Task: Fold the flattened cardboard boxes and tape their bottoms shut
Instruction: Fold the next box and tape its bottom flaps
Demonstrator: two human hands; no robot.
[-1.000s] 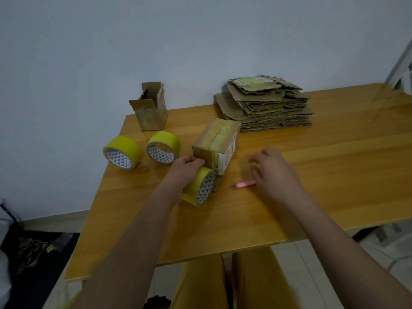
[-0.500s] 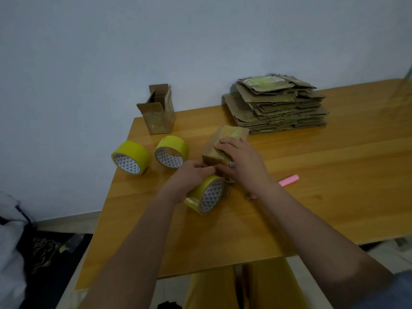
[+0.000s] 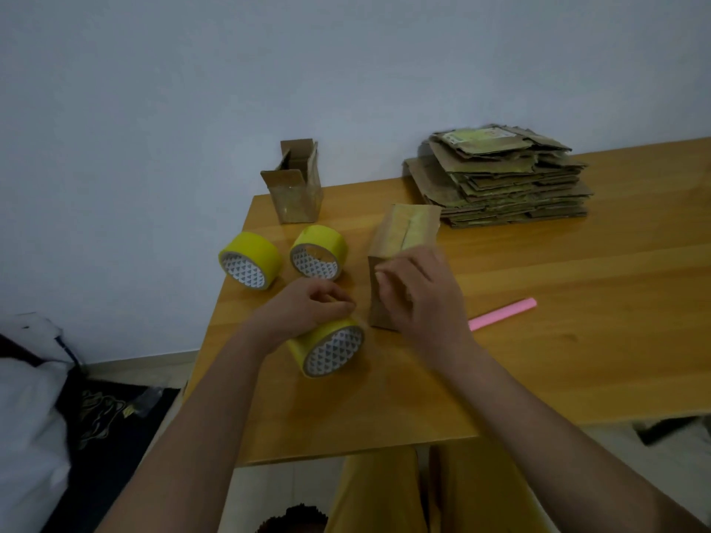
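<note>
A folded brown cardboard box (image 3: 404, 234) lies on its side on the wooden table (image 3: 577, 340), its taped bottom facing up and away. My right hand (image 3: 419, 298) presses flat on the box's near end. My left hand (image 3: 307, 307) grips a yellow tape roll (image 3: 331, 350) just left of the box. A stack of flattened cardboard boxes (image 3: 500, 178) sits at the back of the table. A pink cutter (image 3: 502, 314) lies on the table to the right of my right hand.
Two more yellow tape rolls (image 3: 250, 261) (image 3: 319, 252) lie near the table's left edge. An upright open box (image 3: 296, 188) stands at the back left corner. White fabric (image 3: 27, 398) and dark clutter are on the floor to the left.
My right hand let go of the pink cutter and moved left onto the box. The box has been turned so its long side faces me. My left hand stays on the tape roll.
</note>
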